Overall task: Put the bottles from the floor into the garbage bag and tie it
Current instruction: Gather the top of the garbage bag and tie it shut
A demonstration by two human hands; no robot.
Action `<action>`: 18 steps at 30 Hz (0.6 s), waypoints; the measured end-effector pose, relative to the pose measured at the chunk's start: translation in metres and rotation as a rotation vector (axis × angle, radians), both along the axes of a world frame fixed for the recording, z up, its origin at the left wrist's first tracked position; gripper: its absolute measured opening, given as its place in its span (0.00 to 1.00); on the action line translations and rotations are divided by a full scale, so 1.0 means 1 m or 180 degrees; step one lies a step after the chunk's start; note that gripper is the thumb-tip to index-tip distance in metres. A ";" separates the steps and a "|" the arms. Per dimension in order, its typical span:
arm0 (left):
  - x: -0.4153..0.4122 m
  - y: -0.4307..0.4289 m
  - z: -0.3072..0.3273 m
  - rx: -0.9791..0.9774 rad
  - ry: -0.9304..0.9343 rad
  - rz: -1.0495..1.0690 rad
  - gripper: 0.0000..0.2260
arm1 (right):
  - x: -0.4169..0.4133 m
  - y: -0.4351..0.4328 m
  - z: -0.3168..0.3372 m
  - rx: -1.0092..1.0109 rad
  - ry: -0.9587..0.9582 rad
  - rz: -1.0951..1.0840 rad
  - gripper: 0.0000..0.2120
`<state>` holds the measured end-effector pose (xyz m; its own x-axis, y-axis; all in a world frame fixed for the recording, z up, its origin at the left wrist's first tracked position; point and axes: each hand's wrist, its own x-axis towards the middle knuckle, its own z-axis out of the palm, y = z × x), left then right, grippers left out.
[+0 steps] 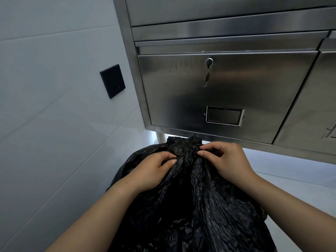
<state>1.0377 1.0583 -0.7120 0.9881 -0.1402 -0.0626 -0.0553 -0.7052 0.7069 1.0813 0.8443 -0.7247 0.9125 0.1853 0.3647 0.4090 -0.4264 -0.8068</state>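
A large black garbage bag fills the lower middle of the view, bulging and crinkled. Its top is gathered into a bunched neck just below the cabinet's bottom edge. My left hand pinches the gathered plastic from the left side. My right hand grips the same bunch from the right, fingers curled over it. No bottles are visible; whatever is inside the bag is hidden.
A stainless steel cabinet with a keyed lock and a label holder stands right behind the bag on a short leg. A white tiled wall with a black square panel is on the left. Pale floor lies at right.
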 end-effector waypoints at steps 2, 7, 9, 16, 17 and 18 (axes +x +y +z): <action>0.001 0.001 0.001 -0.0100 -0.0027 -0.0053 0.08 | 0.001 0.000 0.000 0.0021 0.0017 0.0031 0.08; 0.003 0.001 0.002 -0.0423 -0.0486 0.0432 0.05 | 0.003 -0.002 0.000 0.0119 0.0086 0.0054 0.08; 0.004 0.002 0.003 -0.0624 -0.0651 0.0580 0.06 | 0.005 -0.004 0.001 0.0175 0.0210 0.0037 0.06; 0.005 0.020 0.009 -0.0621 -0.1064 0.0943 0.12 | 0.007 -0.014 0.011 0.0306 0.0421 0.0150 0.08; 0.005 0.023 0.009 -0.0639 -0.1068 0.1011 0.12 | 0.009 -0.018 0.012 0.0317 0.0423 0.0136 0.09; 0.005 0.026 0.008 -0.0662 -0.1063 0.1101 0.12 | 0.011 -0.023 0.012 0.0329 0.0439 0.0116 0.10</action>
